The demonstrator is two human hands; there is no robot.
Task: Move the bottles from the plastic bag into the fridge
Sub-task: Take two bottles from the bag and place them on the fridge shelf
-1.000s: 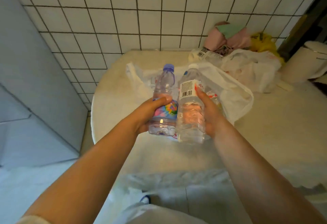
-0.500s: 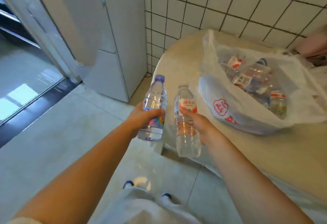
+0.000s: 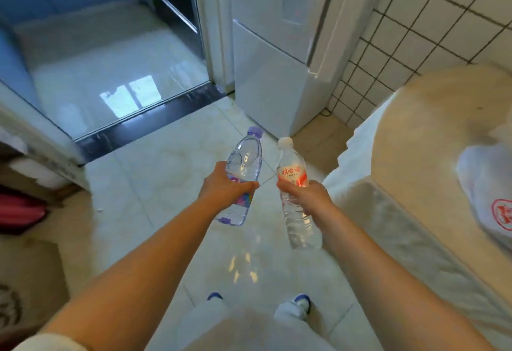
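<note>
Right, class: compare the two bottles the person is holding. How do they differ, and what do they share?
The purple-capped bottle, gripped by the left hand, has a multicoloured label; the white-capped bottle, gripped by the right hand, has a red-and-white one. The purple-capped bottle leans right; the white-capped bottle leans left. Both are clear, capped and held above the floor.

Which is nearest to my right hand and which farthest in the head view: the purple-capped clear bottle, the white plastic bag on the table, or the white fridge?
From the right hand:
1. Purple-capped clear bottle, just to its left, gripped by the left hand.
2. White plastic bag, off to the right on the round beige table.
3. White fridge, ahead by the tiled wall, door closed.
</note>
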